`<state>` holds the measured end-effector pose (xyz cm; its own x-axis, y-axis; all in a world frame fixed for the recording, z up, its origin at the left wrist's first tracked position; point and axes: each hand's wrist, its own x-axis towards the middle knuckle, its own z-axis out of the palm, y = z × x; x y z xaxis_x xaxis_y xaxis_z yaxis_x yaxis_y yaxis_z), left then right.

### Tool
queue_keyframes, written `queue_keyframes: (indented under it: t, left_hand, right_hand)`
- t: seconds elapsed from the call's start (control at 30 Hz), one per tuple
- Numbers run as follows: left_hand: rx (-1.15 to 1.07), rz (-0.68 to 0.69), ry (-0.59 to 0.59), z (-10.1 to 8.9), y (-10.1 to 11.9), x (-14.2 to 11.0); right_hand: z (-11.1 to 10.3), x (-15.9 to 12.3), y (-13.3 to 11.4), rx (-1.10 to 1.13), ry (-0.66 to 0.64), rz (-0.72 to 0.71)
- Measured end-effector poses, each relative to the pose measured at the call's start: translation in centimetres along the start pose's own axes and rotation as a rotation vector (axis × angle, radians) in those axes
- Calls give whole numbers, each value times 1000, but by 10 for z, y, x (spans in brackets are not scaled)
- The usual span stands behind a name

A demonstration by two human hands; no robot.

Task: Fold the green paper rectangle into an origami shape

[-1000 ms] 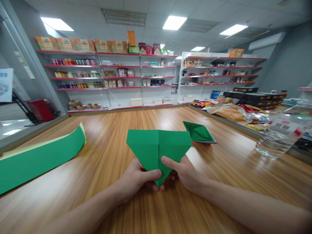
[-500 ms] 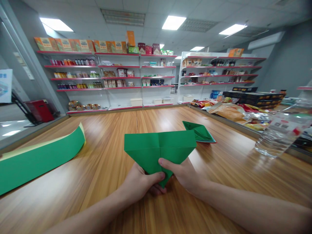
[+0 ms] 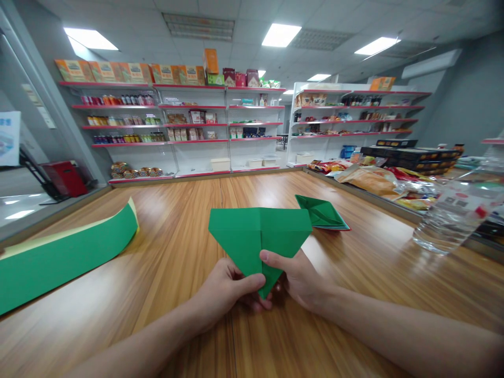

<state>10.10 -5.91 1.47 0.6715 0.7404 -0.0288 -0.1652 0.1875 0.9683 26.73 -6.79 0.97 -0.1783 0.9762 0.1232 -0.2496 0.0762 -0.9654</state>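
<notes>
A folded green paper triangle (image 3: 258, 233) with a centre crease is held point-down just above the wooden table (image 3: 177, 252). My left hand (image 3: 226, 291) pinches its lower tip from the left, thumb on top. My right hand (image 3: 297, 278) grips the same tip from the right, thumb pressed on the paper's face. Both hands are closed on the paper.
A finished folded green paper piece (image 3: 323, 214) lies behind on the right. A stack of green sheets (image 3: 59, 257) lies at the left. A clear water bottle (image 3: 452, 218) and snack packets (image 3: 374, 181) sit at the right edge. Store shelves (image 3: 189, 126) stand behind.
The triangle tilted toward me and widened half a second ago, then tipped back and shifted slightly right. Both hands stayed pinched on its lower tip.
</notes>
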Motion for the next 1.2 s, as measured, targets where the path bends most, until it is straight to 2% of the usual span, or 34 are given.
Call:
queue_keyframes:
  t: [0.07, 0.17, 0.27, 0.33, 0.43, 0.53, 0.83, 1.07, 1.2]
  left_hand:
    - [-72, 89, 116, -4, -1, 3]
    - [-87, 248, 449, -17, 0, 9]
    - [164, 375, 789, -30, 2, 10]
    - [490, 476, 896, -32, 3, 6]
    - [1027, 655, 872, -23, 4, -2]
    - [1222, 721, 788, -14, 4, -8]
    - [1097, 562, 774, -15, 7, -8]
    - [999, 457, 724, -16, 9, -6]
    - [958, 437, 683, -16, 8, -6]
  right_hand:
    - [-1, 1, 1, 53, 50, -51]
    - [-4, 4, 1, 48, 62, -128]
    - [-6, 6, 1, -13, 77, -153]
    - [-7, 6, 0, -50, 72, -145]
    - [-7, 5, -1, -110, -9, -134]
    - [-5, 3, -1, -157, -98, -140]
    - [-2, 0, -5, -168, -175, -77]
    - [-3, 2, -1, -236, -89, -30]
    - [-5, 4, 3, -286, -86, -6]
